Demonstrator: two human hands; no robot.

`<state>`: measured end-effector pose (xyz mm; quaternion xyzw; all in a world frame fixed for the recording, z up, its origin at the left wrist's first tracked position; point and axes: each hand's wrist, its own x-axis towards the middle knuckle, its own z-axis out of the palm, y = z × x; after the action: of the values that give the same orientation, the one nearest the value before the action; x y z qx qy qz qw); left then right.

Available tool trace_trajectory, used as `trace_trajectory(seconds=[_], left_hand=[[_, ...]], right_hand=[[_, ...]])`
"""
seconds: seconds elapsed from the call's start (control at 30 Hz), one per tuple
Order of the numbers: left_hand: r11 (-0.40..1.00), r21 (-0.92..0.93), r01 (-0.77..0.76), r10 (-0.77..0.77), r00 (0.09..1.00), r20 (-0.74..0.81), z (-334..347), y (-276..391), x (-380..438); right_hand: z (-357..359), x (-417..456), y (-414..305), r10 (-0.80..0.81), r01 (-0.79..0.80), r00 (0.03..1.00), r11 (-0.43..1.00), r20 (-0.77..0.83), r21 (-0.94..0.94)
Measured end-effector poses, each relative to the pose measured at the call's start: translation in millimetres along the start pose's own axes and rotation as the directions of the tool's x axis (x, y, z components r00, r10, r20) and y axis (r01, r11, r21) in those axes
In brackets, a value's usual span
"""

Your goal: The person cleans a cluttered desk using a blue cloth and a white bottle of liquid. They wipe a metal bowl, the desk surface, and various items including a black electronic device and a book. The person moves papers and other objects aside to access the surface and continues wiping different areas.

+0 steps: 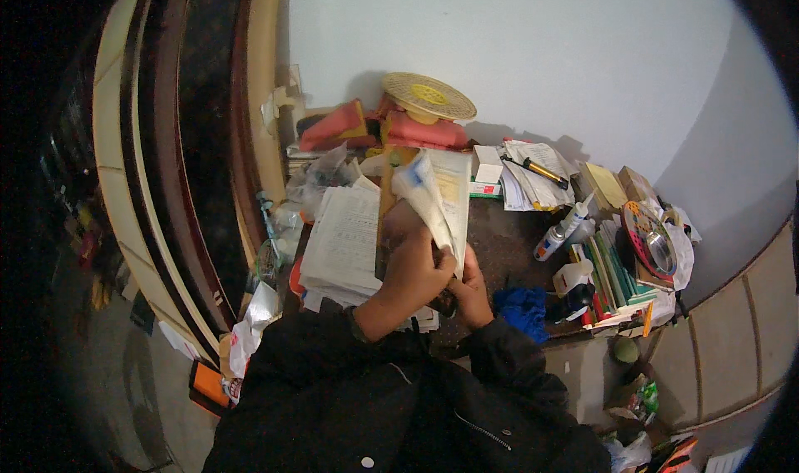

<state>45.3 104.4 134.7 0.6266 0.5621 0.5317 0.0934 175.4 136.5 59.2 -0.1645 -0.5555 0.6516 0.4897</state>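
Note:
Above the desk's front edge, both hands hold a paper booklet (455, 180) with a brown cover, its leaves spread. My left hand (406, 270) pinches the lower end of a lifted, curling leaf (421, 195), which is slightly blurred. My right hand (472, 291) grips the booklet's lower right corner, thumb towards the front. Part of the brown cover (388, 204) shows to the left of the leaf. Just left of the booklet lies a stack of handwritten sheets (340, 245), partly covered by my left forearm.
A dark desk (499, 242) stands against the wall. Along its back are a woven round tray (431, 95), red bundles (427, 130), a white box (487, 164) and papers (534, 161). To the right are a white nozzle bottle (558, 236), a blue cloth (521, 311) and upright books (612, 264).

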Motion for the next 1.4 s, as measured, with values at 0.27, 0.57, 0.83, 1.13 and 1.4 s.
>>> trace_trajectory(seconds=[0.27, 0.57, 0.83, 1.13, 1.4], left_hand=[[0.917, -0.380, 0.125, -0.040, 0.974, 0.222, -29, -3, 6], [0.528, -0.813, 0.246, -0.164, 0.969, 0.186, -88, -28, 37], [0.225, -0.853, 0.471, -0.152, 0.882, 0.446, -50, -41, 29], [0.199, -0.894, 0.402, -0.143, 0.914, 0.379, -67, -50, 33], [0.884, -0.465, 0.057, 0.075, 0.962, 0.262, -54, -48, 29]], right_hand=[[-7, 7, -17, -0.076, 0.101, 0.971, 0.990, -0.226, 0.100], [-39, 10, -37, -0.050, 0.149, 0.917, 0.963, -0.396, 0.224], [-46, 12, -26, 0.022, 0.085, 0.938, 0.952, -0.346, 0.293], [-40, 5, -40, -0.039, 0.132, 0.975, 0.896, -0.221, 0.423], [-71, 2, -22, 0.002, 0.042, 0.986, 0.967, -0.169, 0.252]])
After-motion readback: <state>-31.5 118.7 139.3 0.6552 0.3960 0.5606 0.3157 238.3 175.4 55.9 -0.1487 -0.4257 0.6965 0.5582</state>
